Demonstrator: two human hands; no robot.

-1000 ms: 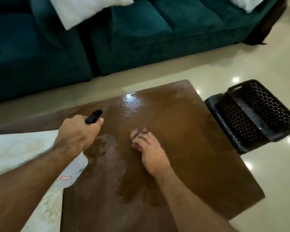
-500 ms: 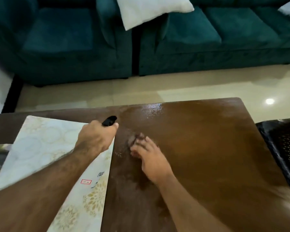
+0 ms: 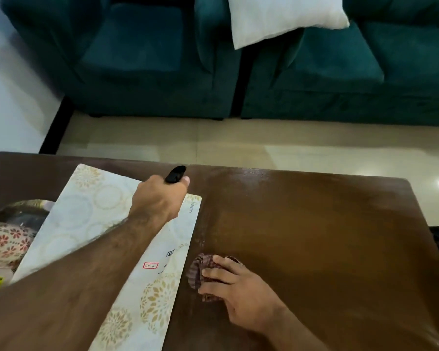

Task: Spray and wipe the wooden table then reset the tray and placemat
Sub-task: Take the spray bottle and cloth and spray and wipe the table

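Placemat (image 3: 91, 224) print "KUBER" — left hand (image 3: 160, 201) grips sprayer (image 3: 175, 174), right hand (image 3: 238, 292) presses cloth (image 3: 197, 271).

The word "KUBEE" was printed in small grey capitals, running sideways, near the far right corner of the placemat (image 3: 91, 214). A small white sticker (image 3: 150, 265) outlined in red was stuck near the mat's right edge; its handwritten marks were too small to be read. Black print beside it was partly hidden and illegible.
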